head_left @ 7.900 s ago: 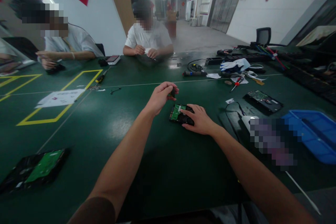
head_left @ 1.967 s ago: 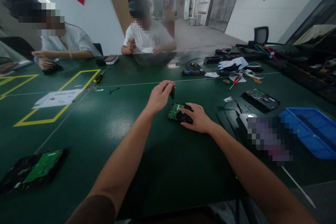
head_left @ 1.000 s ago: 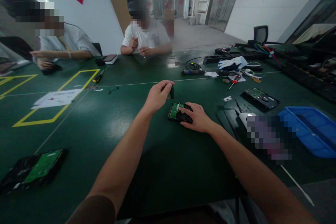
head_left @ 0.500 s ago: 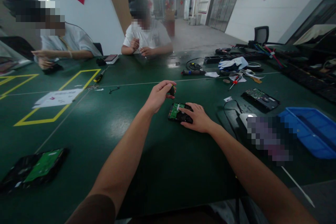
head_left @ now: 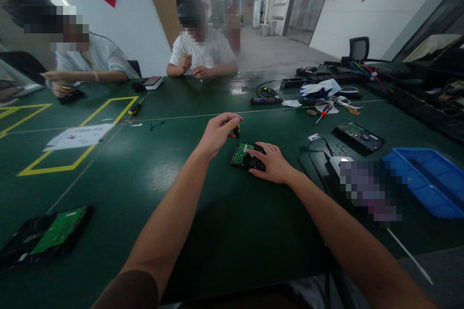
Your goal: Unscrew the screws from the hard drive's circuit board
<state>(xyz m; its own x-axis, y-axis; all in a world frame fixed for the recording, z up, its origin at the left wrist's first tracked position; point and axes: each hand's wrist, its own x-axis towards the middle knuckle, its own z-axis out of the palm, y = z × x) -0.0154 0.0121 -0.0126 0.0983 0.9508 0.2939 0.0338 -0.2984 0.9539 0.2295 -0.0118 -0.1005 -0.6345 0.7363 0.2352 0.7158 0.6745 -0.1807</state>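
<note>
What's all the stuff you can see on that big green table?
table: one, dark green, underneath everything.
centre hard drive: one, black with green board, table middle.
left hard drive: one, black and green, near corner.
right hard drive: one, black, right side.
blue tray: one, blue, right edge.
paper sheet: one, white, left side.
red screwdriver: one, red-handled, far right.
person opposite: one, white shirt, far side.
person at left: one, white shirt, far left.
small screwdriver: one, dark, above centre drive.
left hand: one, bare, pinching small screwdriver.
right hand: one, bare, flat on centre hard drive.
</note>
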